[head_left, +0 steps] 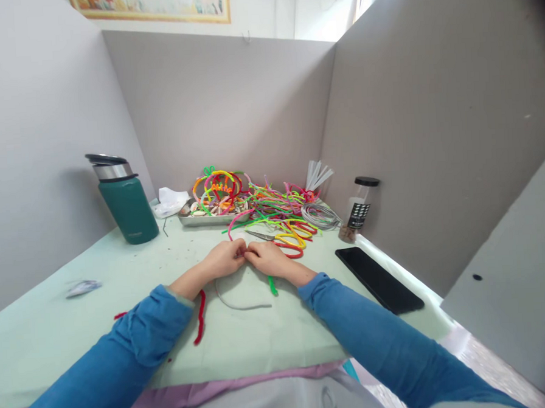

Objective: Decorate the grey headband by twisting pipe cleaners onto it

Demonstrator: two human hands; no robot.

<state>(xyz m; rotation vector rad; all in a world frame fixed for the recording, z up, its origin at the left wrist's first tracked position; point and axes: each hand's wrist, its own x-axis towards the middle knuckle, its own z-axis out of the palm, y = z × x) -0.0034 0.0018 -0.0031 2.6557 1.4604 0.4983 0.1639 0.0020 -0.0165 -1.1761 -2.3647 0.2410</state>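
My left hand (226, 259) and my right hand (267, 259) meet fingertip to fingertip over the middle of the table, both closed in a pinch. A pink pipe cleaner (230, 226) comes up from the fingers of my left hand towards the back. What lies between the fingertips is mostly hidden, so I cannot tell what my right hand grips. From below my left hand a thin grey wire (241, 307) curves over the table. A short green pipe cleaner (272, 286) shows beneath my right wrist, and a red pipe cleaner (200, 317) lies beside my left forearm.
Scissors (278, 238) lie just behind my right hand. Further back are a metal tray (213, 220), piled pipe cleaners (276, 201) and a wire coil (321, 216). A green bottle (129, 208) stands left; a black-lidded jar (359, 208) and a phone (379, 279) are right. Grey partitions (221, 103) enclose the table.
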